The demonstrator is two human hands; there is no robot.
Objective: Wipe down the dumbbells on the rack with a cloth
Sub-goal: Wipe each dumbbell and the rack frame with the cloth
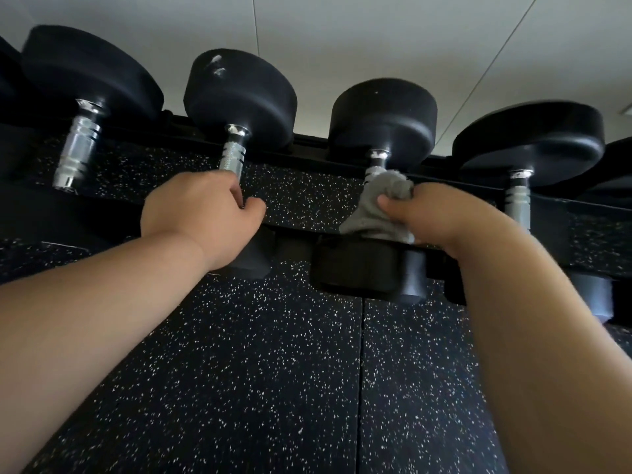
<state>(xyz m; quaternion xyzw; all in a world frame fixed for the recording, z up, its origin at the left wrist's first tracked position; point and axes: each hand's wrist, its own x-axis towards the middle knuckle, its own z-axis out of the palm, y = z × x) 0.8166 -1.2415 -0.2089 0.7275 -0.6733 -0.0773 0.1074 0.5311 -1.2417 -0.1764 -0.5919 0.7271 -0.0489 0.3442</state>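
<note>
Right hand (434, 213) clamps grey cloth (376, 206) round the handle of third dumbbell (383, 114) from left on the rack (307, 141); left hand (198, 210) grips handle of second dumbbell (239, 94). Both dumbbells seated on rack.

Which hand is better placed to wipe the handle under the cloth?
The right hand: it holds the grey cloth around that dumbbell handle. The left hand grips the neighbouring handle, bare.

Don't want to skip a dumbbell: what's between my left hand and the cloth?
Only speckled black flooring, seen in the head view, lies between the left hand and the grey cloth.
</note>
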